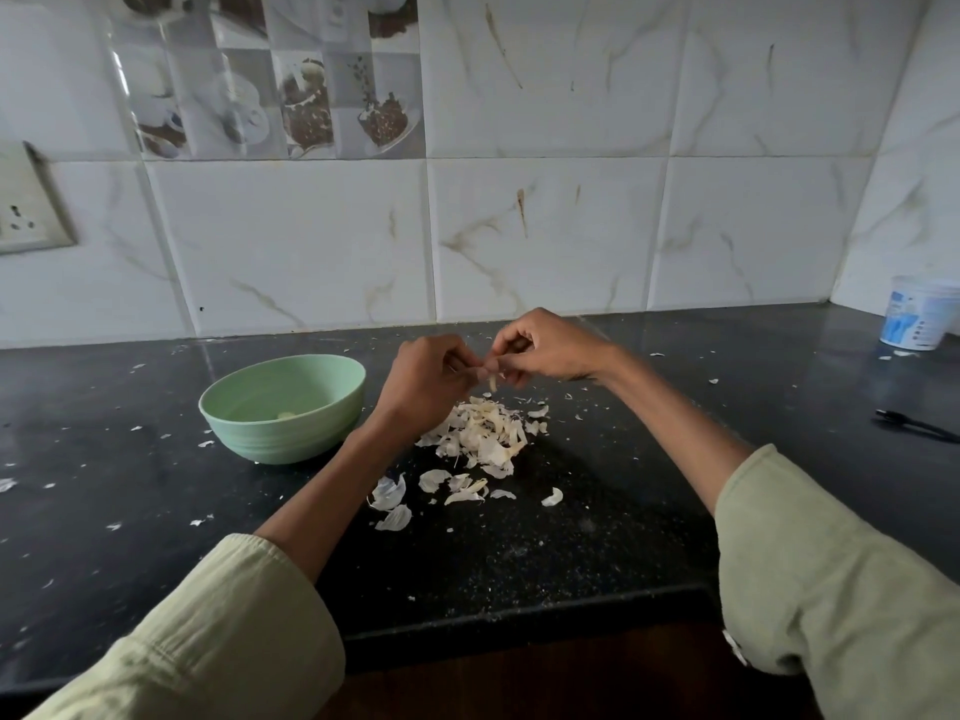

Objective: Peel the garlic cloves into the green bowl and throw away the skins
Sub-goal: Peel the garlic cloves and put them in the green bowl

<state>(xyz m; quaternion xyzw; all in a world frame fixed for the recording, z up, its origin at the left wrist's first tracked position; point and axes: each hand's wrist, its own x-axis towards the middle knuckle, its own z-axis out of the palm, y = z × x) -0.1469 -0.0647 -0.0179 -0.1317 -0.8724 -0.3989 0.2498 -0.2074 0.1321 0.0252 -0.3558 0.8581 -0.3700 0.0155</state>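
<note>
My left hand [426,376] and my right hand [545,348] meet above the dark counter, and both pinch one small garlic clove [491,377] between their fingertips. A strip of pale skin hangs down from the clove. Right below the hands lies a heap of garlic skins [485,433], with more loose skins [395,504] nearer to me. The green bowl [244,433] stands to the left of my left hand, with a peeled clove [287,415] showing inside near its bottom.
The black counter [571,537] is flecked with tiny skin bits. A white and blue plastic tub [917,314] stands at the far right by the tiled wall. A black pen-like object [914,426] lies at the right. A wall socket [26,205] is at the left.
</note>
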